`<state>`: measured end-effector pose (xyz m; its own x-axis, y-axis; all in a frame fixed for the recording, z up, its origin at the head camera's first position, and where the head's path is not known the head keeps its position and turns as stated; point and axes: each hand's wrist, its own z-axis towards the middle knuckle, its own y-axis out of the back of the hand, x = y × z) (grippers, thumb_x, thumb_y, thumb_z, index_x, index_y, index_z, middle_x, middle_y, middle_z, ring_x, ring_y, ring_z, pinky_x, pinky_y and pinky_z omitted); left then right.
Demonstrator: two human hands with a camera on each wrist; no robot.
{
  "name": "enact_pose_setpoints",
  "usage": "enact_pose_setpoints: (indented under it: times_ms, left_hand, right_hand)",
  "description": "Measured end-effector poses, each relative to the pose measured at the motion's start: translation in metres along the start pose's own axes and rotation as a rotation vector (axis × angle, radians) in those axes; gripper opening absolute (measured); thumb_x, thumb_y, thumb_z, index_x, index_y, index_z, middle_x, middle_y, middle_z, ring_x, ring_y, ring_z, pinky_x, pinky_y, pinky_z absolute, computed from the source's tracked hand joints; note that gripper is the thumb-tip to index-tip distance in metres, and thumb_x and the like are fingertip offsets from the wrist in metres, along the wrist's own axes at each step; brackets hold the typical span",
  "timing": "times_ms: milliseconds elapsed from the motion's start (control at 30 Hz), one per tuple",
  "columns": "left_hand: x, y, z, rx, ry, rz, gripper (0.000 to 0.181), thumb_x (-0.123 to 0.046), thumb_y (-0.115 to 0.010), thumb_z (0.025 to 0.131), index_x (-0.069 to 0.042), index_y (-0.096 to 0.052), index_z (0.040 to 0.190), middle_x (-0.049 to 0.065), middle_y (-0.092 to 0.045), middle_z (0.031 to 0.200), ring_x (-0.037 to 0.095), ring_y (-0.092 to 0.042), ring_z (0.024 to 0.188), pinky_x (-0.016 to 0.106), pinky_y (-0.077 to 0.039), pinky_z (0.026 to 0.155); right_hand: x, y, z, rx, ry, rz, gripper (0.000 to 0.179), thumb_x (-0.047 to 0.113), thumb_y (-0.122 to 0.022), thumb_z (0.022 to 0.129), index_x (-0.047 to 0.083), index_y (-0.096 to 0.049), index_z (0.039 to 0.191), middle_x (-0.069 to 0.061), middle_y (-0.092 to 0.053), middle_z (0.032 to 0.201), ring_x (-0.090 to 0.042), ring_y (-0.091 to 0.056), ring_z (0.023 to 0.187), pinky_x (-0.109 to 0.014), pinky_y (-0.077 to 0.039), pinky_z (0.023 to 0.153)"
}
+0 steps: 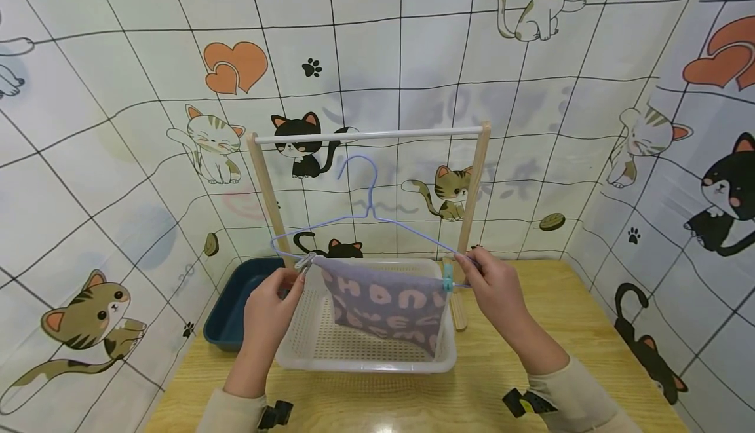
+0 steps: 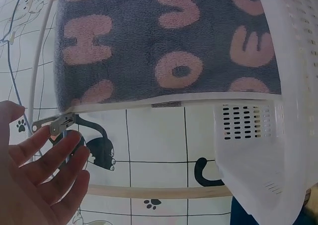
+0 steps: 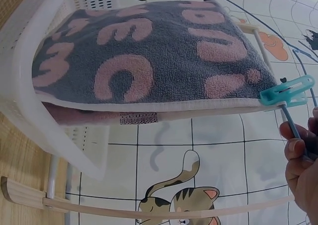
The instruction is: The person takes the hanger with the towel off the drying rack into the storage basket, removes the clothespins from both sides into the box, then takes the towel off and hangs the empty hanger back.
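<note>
A blue wire hanger (image 1: pixel 370 187) stands upright in front of the rack. From its lower bar hangs a grey towel (image 1: pixel 383 295) with pink letters. A teal clothespin (image 3: pixel 287 92) clips the towel's right corner. At the left corner sits a metal clothespin (image 2: pixel 62 123). My left hand (image 2: pixel 47 170) has its fingertips at that metal clothespin, thumb apart from the other fingers in the left wrist view. My right hand (image 1: pixel 492 285) grips the hanger's right end, thumb and fingers around the wire just beyond the teal clothespin.
Below the towel stands a white perforated basket (image 1: pixel 366 364) on the wooden table (image 1: pixel 519 354). A dark blue basin (image 1: pixel 221 328) is at its left. Behind rises a wooden rack with a white rod (image 1: pixel 377 135). Cat-patterned tile sheeting (image 1: pixel 366 53) encloses the back and sides.
</note>
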<state>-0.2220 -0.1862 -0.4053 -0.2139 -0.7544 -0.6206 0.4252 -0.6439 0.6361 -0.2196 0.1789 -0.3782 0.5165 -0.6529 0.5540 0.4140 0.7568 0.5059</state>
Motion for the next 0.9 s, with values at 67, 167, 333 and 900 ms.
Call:
enact_pose_setpoints:
  times_ms: [67, 167, 333, 900]
  left_hand:
    - [0.0008, -0.0003, -0.0001, -0.003, 0.007, 0.003, 0.018, -0.033, -0.063, 0.096, -0.016, -0.069, 0.1, 0.0, -0.07, 0.091, 0.02, -0.065, 0.085, 0.044, -0.049, 0.073]
    - [0.0014, -0.0003, -0.0005, -0.008, 0.013, 0.009, 0.021, -0.035, -0.063, 0.096, -0.016, -0.069, 0.099, 0.0, -0.071, 0.091, 0.019, -0.065, 0.084, 0.044, -0.049, 0.071]
    - [0.0026, -0.0011, -0.0003, -0.024, 0.028, 0.002, 0.029, -0.041, -0.055, 0.099, -0.016, -0.07, 0.098, 0.002, -0.071, 0.09, 0.021, -0.066, 0.083, 0.045, -0.049, 0.07]
    - [0.006, -0.0046, -0.0018, 0.052, 0.15, -0.166, 0.034, -0.043, -0.05, 0.101, -0.014, -0.068, 0.097, 0.0, -0.072, 0.09, 0.021, -0.065, 0.085, 0.04, -0.046, 0.074]
  right_hand:
    - [0.0006, 0.0, -0.0001, -0.01, 0.012, 0.006, 0.017, 0.016, -0.061, 0.098, 0.015, -0.059, 0.081, 0.009, -0.052, 0.06, -0.006, -0.039, 0.044, -0.027, -0.034, 0.041]
    - [0.0012, 0.0001, 0.0, -0.024, 0.033, 0.01, 0.017, 0.014, -0.061, 0.097, 0.014, -0.06, 0.081, 0.01, -0.052, 0.06, -0.006, -0.037, 0.043, -0.027, -0.033, 0.04]
    - [0.0031, 0.0, 0.0, -0.036, 0.057, 0.016, 0.015, 0.01, -0.063, 0.096, 0.013, -0.06, 0.081, 0.011, -0.052, 0.06, -0.004, -0.041, 0.045, -0.025, -0.033, 0.04]
    - [0.0026, 0.0003, -0.0016, -0.068, 0.117, 0.014, 0.016, 0.003, -0.066, 0.092, 0.012, -0.06, 0.08, 0.011, -0.054, 0.06, -0.002, -0.046, 0.048, -0.023, -0.034, 0.041]
